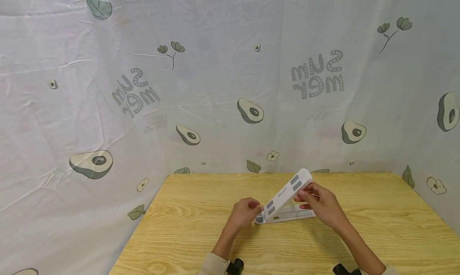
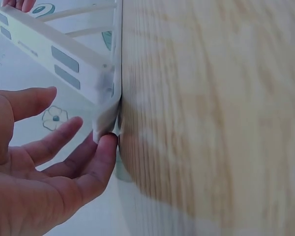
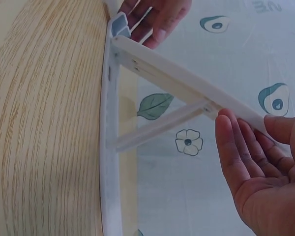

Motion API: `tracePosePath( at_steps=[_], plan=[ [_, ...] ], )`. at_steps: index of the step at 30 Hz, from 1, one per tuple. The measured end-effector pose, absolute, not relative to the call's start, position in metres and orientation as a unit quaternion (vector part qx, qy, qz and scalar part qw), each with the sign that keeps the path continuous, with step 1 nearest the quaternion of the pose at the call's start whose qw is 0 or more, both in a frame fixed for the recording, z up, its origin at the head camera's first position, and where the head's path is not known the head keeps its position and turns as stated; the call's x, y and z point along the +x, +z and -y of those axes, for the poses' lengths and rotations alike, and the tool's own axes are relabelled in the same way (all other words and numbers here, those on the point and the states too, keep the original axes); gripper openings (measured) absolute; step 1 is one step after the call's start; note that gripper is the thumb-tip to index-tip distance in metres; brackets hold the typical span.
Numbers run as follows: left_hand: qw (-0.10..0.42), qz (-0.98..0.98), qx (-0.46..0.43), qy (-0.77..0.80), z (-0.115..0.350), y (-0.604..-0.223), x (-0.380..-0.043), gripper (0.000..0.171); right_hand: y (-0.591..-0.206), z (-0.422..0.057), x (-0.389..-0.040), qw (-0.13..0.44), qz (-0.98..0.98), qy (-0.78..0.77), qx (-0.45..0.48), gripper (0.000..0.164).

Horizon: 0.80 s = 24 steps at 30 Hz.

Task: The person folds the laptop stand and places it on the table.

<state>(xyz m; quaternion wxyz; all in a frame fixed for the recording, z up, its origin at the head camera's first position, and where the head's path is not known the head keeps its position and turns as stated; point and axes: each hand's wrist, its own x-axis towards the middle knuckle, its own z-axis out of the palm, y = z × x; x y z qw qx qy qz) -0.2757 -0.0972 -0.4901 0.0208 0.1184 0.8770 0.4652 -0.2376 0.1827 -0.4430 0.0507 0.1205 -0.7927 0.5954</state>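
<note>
White, smooth stand (image 1: 286, 192) sits on wood-grain bench (image 1: 190, 231), V-shaped; flat grey pads (image 1: 296, 183), slim strut (image 3: 160, 128). Right hand (image 1: 323, 205) pinches raised arm (image 3: 187, 82); left hand (image 1: 242, 213) loosely spread, fingertips touching base (image 3: 110, 182). Right hand partly hides base; arm lettering unreadable.
</note>
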Motion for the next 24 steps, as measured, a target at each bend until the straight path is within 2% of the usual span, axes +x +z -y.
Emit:
tracePosePath(
  at_steps=[15, 24],
  plan=[
    [0.016, -0.884, 0.146, 0.444, 0.102, -0.483, -0.264, 0.035, -0.445, -0.189, -0.238, 0.060, 0.820, 0.554, 0.134, 0.026],
    [0.011, -0.881, 0.164, 0.444, 0.098, -0.471, -0.253, 0.028, -0.462, -0.210, -0.247, 0.085, 0.828, 0.537, 0.142, 0.027]
  ],
)
